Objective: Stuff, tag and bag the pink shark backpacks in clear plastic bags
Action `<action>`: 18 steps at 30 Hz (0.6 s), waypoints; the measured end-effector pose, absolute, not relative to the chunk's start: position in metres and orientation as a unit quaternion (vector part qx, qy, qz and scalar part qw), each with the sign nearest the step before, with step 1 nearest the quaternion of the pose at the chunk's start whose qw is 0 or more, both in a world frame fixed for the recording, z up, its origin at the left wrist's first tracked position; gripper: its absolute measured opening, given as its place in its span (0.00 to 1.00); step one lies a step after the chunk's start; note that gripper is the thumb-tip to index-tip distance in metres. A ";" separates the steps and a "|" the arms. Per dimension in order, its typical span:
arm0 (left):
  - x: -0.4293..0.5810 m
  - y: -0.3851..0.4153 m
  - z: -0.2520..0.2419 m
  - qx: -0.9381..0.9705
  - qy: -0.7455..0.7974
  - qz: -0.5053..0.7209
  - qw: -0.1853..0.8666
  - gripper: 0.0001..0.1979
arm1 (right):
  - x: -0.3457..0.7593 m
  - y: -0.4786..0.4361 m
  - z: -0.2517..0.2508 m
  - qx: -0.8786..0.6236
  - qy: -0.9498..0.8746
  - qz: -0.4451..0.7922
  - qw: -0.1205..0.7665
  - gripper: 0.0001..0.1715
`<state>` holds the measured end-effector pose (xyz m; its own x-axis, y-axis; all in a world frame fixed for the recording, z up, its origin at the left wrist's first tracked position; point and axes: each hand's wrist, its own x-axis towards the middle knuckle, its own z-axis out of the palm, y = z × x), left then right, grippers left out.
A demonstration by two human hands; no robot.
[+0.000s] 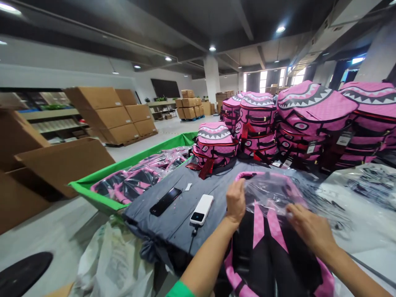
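Observation:
A black and pink backpack (280, 264) lies in front of me with its back panel and straps facing up. A clear plastic bag (267, 187) covers its upper end, while the lower part is bare. My left hand (235, 200) is closed on the bag's edge at the left side of the backpack. On the other side, my right hand (309, 227) pinches the bag's edge above the shoulder straps, its fingers slightly blurred.
Stacked pink shark-mouth backpacks (315, 103) stand at the back of the grey cloth-covered table (222, 181). A white power bank (202, 209) and a black phone (166, 201) lie left. Beyond is a green-rimmed bin (83, 187) of bagged backpacks; plastic bags (368, 194) lie right.

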<state>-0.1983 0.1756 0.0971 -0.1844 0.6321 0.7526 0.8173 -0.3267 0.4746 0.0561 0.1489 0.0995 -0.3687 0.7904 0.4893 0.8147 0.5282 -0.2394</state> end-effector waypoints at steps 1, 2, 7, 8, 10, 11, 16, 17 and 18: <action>-0.204 0.169 0.097 -0.606 -0.558 -0.555 0.116 0.17 | 0.071 0.146 0.095 -0.518 -0.800 -0.052 0.298 0.17; -0.207 0.160 0.095 -0.596 -0.541 -0.579 0.131 0.16 | 0.086 0.143 0.090 -0.554 -0.767 -0.063 0.318 0.17; -0.206 0.117 0.074 -0.749 -0.441 -0.474 0.136 0.11 | 0.127 0.128 0.077 -0.685 -0.554 0.080 0.466 0.21; -0.207 0.114 0.071 -0.759 -0.439 -0.461 0.136 0.11 | 0.128 0.123 0.076 -0.688 -0.548 0.094 0.466 0.23; -0.212 0.115 0.067 -0.744 -0.462 -0.465 0.126 0.12 | 0.126 0.112 0.073 -0.676 -0.598 0.080 0.424 0.26; -0.217 0.117 0.065 -0.728 -0.479 -0.475 0.118 0.13 | 0.126 0.107 0.070 -0.664 -0.633 0.058 0.393 0.27; -0.250 0.119 0.048 -0.688 -0.523 -0.496 0.090 0.12 | 0.170 0.092 0.041 -0.677 -0.648 -0.071 0.341 0.28; -0.255 0.117 0.043 -0.684 -0.535 -0.491 0.068 0.12 | 0.186 0.091 0.033 -0.692 -0.631 -0.067 0.344 0.28; -0.259 0.115 0.039 -0.677 -0.552 -0.485 0.038 0.13 | 0.200 0.091 0.025 -0.711 -0.614 -0.042 0.341 0.28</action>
